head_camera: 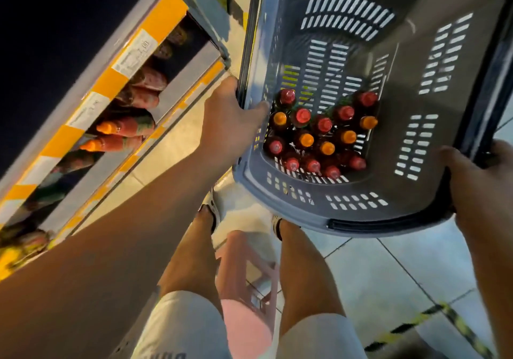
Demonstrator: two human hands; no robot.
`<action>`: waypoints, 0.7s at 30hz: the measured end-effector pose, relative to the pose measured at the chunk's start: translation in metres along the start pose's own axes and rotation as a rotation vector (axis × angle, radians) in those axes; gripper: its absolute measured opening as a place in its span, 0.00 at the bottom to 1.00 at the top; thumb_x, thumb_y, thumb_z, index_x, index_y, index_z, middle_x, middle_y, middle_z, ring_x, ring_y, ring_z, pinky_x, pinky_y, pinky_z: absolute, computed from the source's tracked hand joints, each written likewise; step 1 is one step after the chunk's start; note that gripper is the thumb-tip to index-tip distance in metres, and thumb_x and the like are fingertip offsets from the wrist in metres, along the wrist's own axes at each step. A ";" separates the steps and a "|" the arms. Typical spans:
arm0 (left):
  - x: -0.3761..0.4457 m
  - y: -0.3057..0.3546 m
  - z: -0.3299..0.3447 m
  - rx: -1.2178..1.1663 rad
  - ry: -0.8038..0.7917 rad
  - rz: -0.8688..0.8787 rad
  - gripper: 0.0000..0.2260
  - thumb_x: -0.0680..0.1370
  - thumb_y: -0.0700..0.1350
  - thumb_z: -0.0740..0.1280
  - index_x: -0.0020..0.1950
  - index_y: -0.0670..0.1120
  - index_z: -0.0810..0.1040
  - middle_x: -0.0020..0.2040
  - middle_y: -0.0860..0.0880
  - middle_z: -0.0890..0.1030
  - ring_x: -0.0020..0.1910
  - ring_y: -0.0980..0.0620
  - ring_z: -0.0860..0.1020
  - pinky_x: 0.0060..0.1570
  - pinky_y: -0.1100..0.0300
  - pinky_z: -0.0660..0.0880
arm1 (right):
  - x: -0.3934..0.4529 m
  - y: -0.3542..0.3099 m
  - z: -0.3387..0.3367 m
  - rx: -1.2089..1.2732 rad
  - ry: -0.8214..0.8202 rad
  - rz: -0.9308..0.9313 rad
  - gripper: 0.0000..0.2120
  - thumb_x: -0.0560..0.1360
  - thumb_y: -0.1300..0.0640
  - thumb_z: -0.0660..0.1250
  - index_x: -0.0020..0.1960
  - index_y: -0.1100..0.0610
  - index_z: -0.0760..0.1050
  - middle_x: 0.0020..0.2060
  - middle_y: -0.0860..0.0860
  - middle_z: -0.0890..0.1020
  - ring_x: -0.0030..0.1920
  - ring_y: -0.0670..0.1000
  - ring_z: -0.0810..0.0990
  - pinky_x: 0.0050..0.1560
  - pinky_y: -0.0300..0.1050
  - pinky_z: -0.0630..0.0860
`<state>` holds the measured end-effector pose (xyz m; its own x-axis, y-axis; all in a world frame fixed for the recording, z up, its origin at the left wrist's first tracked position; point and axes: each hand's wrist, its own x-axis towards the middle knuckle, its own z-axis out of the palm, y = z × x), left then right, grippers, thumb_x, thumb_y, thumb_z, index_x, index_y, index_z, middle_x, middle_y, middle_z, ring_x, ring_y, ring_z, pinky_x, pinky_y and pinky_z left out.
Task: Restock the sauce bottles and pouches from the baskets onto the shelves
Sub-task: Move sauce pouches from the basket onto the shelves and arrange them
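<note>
Looking down: grey slotted basket (pixel 433 108) filling the upper right, held off the floor and tilted, open mouth toward the camera

Left of the basket, well apart: shelves (pixel 177 78) running on a diagonal, grey metal edged with yellow-and-white price strips (pixel 130 56), blurred

Below the basket: pale tiled floor (pixel 383 281) with a black-and-yellow hazard stripe (pixel 433 319) toward the lower right

Beneath the basket's near rim: two bare legs (pixel 302 275) in light shorts (pixel 177 328), feet in sandals, a pink stool (pixel 247 278) between the legs

At the basket's left rim: left hand (pixel 233 119), fingers curled over the rim edge, thumb on the outside, gripping the basket

At the basket's right rim, by the dark handle bar: right hand (pixel 472 181), fingers wrapped round the rim, gripping the basket

Inside the basket, clustered on its floor toward the left wall: sauce bottles (pixel 319 133), dark bodies packed touching, caps pointing at the camera, most red, several orange

On the shelves left of the basket: more sauce bottles (pixel 125 128), lying in a row along the diagonal, two with orange caps showing, the rest too blurred to tell cap colour

Pouches: none to be made out, either in the basket or on the shelves
</note>
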<state>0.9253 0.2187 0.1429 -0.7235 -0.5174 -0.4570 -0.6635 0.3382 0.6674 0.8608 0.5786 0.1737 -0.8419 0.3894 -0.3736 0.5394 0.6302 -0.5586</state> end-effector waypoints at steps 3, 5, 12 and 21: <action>-0.014 -0.025 -0.009 -0.047 -0.043 0.013 0.09 0.75 0.50 0.73 0.53 0.51 0.78 0.43 0.55 0.81 0.40 0.62 0.79 0.36 0.66 0.74 | -0.016 0.024 0.011 -0.054 0.047 0.001 0.13 0.66 0.44 0.74 0.47 0.32 0.78 0.44 0.36 0.85 0.44 0.45 0.86 0.52 0.52 0.84; -0.022 -0.044 -0.013 -0.057 -0.064 0.033 0.10 0.76 0.50 0.73 0.52 0.50 0.76 0.42 0.55 0.79 0.39 0.60 0.78 0.33 0.67 0.70 | -0.027 0.043 0.020 -0.068 0.074 0.015 0.12 0.65 0.44 0.74 0.45 0.31 0.76 0.41 0.35 0.84 0.44 0.49 0.86 0.52 0.60 0.85; -0.036 -0.106 -0.017 -0.031 -0.087 0.077 0.14 0.78 0.51 0.71 0.44 0.47 0.67 0.37 0.50 0.70 0.33 0.54 0.67 0.30 0.56 0.62 | -0.072 0.084 0.056 -0.067 0.134 -0.074 0.08 0.67 0.45 0.73 0.46 0.41 0.80 0.36 0.33 0.83 0.33 0.36 0.82 0.38 0.43 0.80; -0.025 -0.156 0.005 -0.020 -0.063 0.119 0.12 0.77 0.49 0.71 0.53 0.43 0.75 0.42 0.51 0.76 0.38 0.54 0.75 0.32 0.62 0.67 | -0.062 0.129 0.112 -0.064 0.106 -0.088 0.10 0.65 0.45 0.72 0.44 0.48 0.80 0.36 0.38 0.84 0.31 0.36 0.80 0.35 0.37 0.75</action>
<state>1.0459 0.1826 0.0469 -0.8078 -0.4241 -0.4095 -0.5688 0.3784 0.7302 0.9841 0.5609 0.0421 -0.8849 0.3971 -0.2434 0.4639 0.7053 -0.5360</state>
